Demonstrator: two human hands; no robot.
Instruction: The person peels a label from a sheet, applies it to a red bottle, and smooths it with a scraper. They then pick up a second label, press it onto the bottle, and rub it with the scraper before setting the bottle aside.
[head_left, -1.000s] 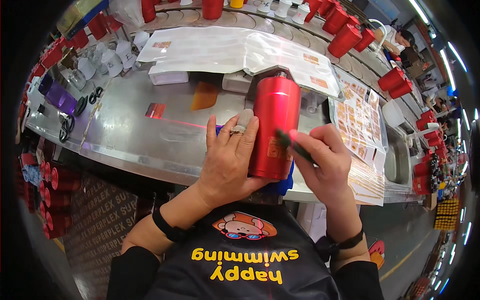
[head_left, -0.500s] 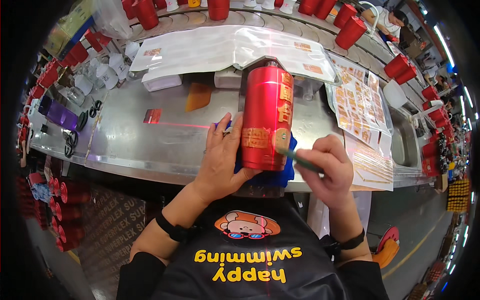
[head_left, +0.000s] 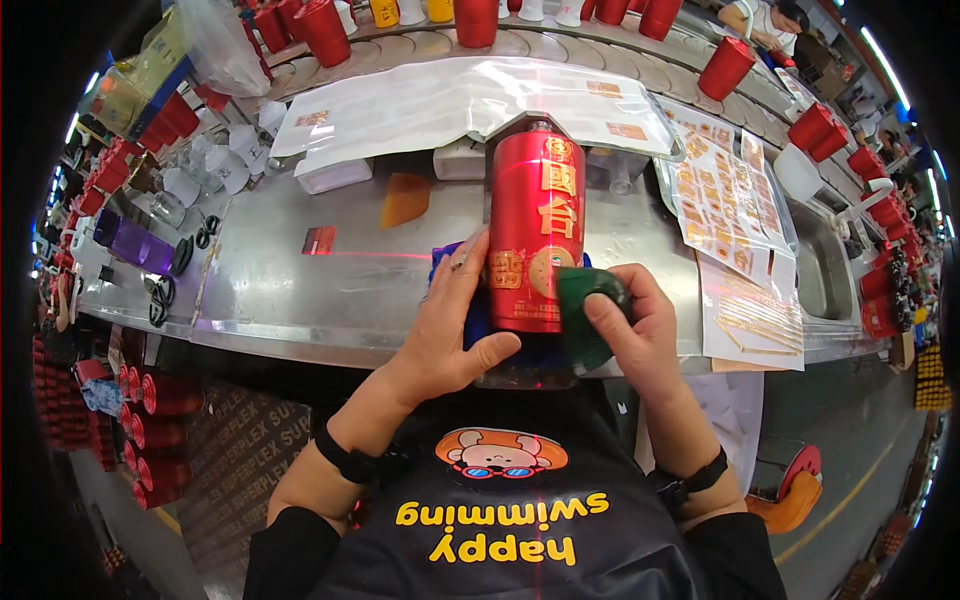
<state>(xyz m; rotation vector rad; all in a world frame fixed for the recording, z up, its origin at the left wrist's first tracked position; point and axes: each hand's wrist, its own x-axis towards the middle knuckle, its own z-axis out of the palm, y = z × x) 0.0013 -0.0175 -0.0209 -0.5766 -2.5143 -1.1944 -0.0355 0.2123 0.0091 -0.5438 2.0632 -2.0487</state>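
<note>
A red bottle [head_left: 535, 220] with gold lettering and gold decals lies with its neck away from me, in a dark holder, with blue cloth [head_left: 443, 264] beside and under it. My left hand [head_left: 445, 320] rests against its left side, fingers stretched out and thumb apart, not wrapped round it. In my right hand [head_left: 640, 325] is a flat green scraper [head_left: 583, 310], pinched between thumb and fingers. The scraper stands at the bottle's lower right edge, beside the round gold decal [head_left: 548, 270]; whether it touches cannot be made out.
Gold decal sheets [head_left: 715, 195] lie at the right, near a sink [head_left: 825, 265]. White backing film [head_left: 400, 105] spans the back. An amber piece [head_left: 404, 198], a small red sticker [head_left: 319, 240] and a purple bottle [head_left: 135, 245] are leftward. A conveyor [head_left: 600, 50] carries red bottles; a person [head_left: 765, 30] works beyond.
The scraper has turned so its broad face shows, and it has moved down to the bottle's edge. The bottle has rolled leftward, bringing its lettering into view. My left thumb has come off its base.
</note>
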